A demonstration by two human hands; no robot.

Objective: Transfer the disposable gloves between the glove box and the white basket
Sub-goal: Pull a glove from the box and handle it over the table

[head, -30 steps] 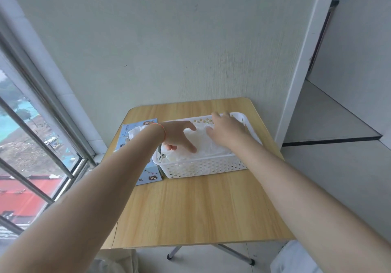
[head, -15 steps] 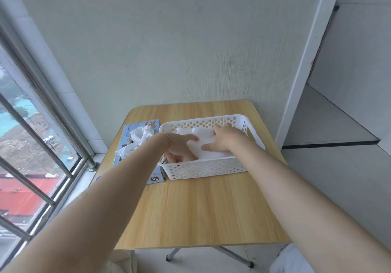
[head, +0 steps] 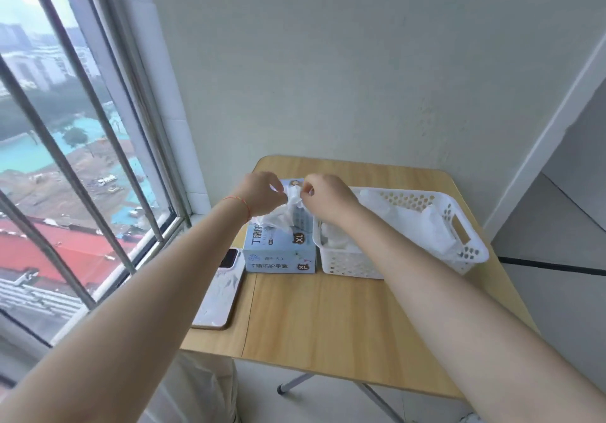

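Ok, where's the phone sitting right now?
In the head view the phone lies flat on the table's near-left edge by the window, just left of and nearer than the glove box.

Light wooden folding table [head: 328,317] against the wall, blue glove box [head: 282,255] near its left side, white basket [head: 354,263] touching the box's right, phone [head: 221,291] on the left leaf

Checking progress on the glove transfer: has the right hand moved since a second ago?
Yes. The right hand has left the white basket and moved left; it now pinches a glove above the glove box.
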